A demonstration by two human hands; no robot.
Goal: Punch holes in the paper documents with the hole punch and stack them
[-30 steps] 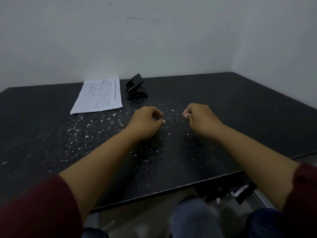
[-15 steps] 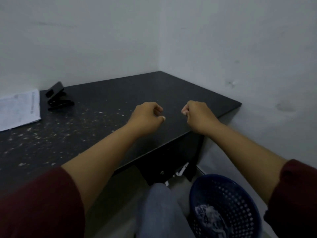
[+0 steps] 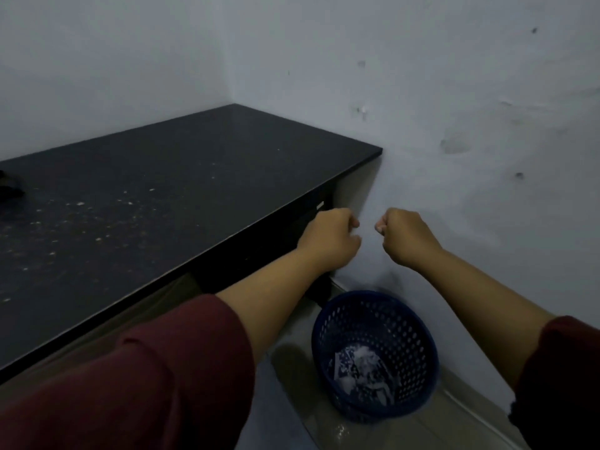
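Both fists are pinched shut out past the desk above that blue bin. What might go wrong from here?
1. Whatever the left hand and right hand pinch could miss the blue basket and land on the floor.
2. More paper specks still litter the black desk.
3. The hole punch sits barely in view, easy to bump when turning back.

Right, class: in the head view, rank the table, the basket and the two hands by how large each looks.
1. Table, by far the largest.
2. Basket.
3. Left hand and right hand: both closed fists, about the same size, so no ranking between them.
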